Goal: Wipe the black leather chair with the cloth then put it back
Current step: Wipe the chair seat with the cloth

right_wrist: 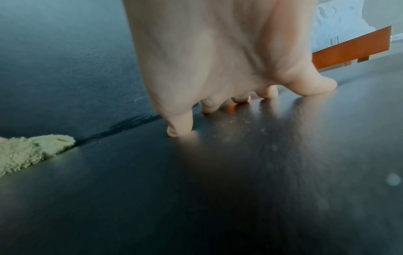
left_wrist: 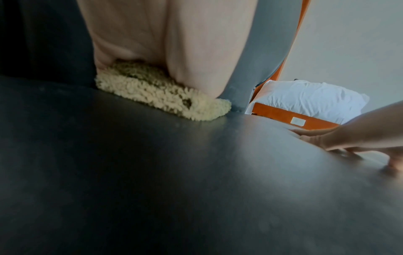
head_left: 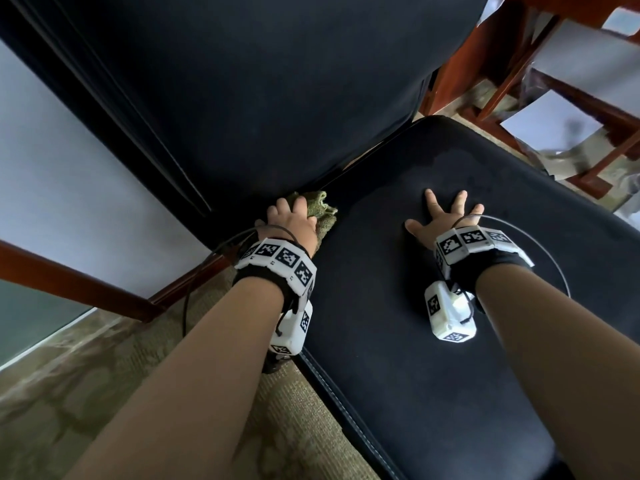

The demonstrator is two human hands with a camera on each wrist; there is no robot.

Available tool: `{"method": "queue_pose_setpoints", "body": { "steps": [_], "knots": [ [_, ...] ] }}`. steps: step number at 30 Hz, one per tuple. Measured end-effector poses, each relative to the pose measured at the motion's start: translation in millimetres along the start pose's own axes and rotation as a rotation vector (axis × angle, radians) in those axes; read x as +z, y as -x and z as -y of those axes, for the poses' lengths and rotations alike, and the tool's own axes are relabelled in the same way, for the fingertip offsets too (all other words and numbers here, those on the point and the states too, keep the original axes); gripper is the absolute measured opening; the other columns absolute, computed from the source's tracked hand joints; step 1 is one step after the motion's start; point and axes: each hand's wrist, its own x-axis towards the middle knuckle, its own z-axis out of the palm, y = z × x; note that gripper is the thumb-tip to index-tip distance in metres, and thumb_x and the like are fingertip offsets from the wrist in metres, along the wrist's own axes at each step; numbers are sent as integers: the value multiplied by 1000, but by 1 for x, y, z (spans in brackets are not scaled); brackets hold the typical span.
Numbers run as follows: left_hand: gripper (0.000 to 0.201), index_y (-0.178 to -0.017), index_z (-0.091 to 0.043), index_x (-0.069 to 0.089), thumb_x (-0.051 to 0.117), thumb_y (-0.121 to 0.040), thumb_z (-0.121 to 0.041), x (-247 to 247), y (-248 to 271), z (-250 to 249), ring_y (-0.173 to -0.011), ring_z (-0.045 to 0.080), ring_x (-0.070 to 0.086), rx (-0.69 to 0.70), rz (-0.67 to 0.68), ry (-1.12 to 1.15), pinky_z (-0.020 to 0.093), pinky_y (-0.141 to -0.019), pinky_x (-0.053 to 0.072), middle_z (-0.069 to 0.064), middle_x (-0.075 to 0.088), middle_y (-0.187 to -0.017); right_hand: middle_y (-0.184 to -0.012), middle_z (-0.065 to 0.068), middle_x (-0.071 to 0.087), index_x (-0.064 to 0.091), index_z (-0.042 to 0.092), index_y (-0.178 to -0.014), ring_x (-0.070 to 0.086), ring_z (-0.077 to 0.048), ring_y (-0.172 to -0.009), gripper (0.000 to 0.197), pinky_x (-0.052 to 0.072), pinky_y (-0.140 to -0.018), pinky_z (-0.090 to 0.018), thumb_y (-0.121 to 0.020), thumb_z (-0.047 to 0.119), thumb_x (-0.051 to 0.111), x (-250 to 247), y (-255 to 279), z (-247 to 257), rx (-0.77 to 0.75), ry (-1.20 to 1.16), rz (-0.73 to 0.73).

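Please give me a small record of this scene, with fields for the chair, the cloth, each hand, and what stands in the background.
chair: black leather chair, seat and upright backrest in view
cloth: green fluffy cloth, lying on the seat at the crease where seat meets backrest
left hand: left hand on top of the cloth, pressing it down on the seat
right hand: right hand flat on the seat, fingers spread, holds nothing
background: wooden frame, white pillow, patterned carpet
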Motion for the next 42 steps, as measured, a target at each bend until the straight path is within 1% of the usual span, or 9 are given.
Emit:
{"method": "queue_pose_setpoints", "body": {
  "steps": [4, 8, 12, 16, 21, 24, 28, 35, 42],
  "knots": [
    [53, -148, -31, 11, 31, -99, -36, 3, 7, 7, -131, 26, 25, 73, -61, 140, 46, -107, 24, 8, 16, -148, -155, -1, -19, -6, 48, -143, -12, -39, -140, 77, 11, -110, -62, -85, 66, 41, 1, 1, -1, 8, -10, -22],
    [64, -149, -35, 6, 39, -95, -43, 8, 26, 6, -139, 32, 7, 103, -37, 157, 49, -110, 15, 10, 1, -154, -155, 0, -19, -5, 48, -143, -13, -38, -141, 76, 11, -110, -63, -85, 65, 42, 3, 1, -1, 13, -21, -29],
    [63, -149, -32, 7, 40, -95, -39, 2, 14, -2, -139, 30, 10, 132, 9, 107, 48, -108, 20, 12, 6, -154, -155, -3, -19, -3, 45, -144, -13, -41, -140, 75, 6, -112, -59, -87, 62, 42, 3, 4, 1, 0, -29, -42],
    [61, -149, -29, 9, 40, -97, -35, -10, -11, -30, -137, 29, 15, 168, 53, 95, 51, -108, 25, 10, 11, -153, -155, -4, -18, -4, 44, -145, -12, -43, -139, 75, 6, -112, -58, -87, 62, 41, 2, 4, 1, 6, -14, -46],
    [55, -149, -28, 11, 34, -100, -32, -19, -49, -91, -137, 30, 16, 249, 104, 115, 52, -107, 21, 10, 12, -153, -155, -2, -18, -3, 45, -144, -13, -41, -140, 74, 8, -110, -61, -87, 62, 41, 3, 1, 0, -2, -20, -57],
    [54, -148, -23, 17, 37, -98, -29, -20, -70, -106, -136, 32, 20, 237, 112, 116, 52, -108, 23, 11, 21, -150, -155, 0, -19, -4, 48, -143, -13, -38, -141, 74, 11, -109, -64, -86, 64, 41, 5, -2, -2, 4, -16, -54],
    [48, -144, -17, 28, 38, -98, -29, -25, -75, -97, -135, 31, 26, 254, 87, 102, 49, -105, 27, 12, 28, -147, -155, 0, -18, -4, 47, -143, -12, -38, -141, 74, 12, -109, -63, -86, 64, 40, 4, 0, 0, 16, 0, -43],
    [48, -144, -15, 24, 38, -99, -28, -25, -53, -62, -130, 31, 32, 317, 89, 78, 46, -97, 34, 14, 31, -143, -155, -3, -17, -3, 45, -144, -11, -42, -140, 74, 5, -113, -55, -87, 62, 41, 2, 7, 5, 33, 3, -41],
    [52, -146, -18, 20, 38, -99, -29, -17, -17, -8, -130, 31, 31, 292, 73, 98, 46, -98, 34, 13, 31, -144, -156, -4, -15, -3, 45, -144, -9, -41, -141, 76, 4, -113, -52, -86, 64, 42, -1, 18, 8, 36, 29, -50]
  ]
}}
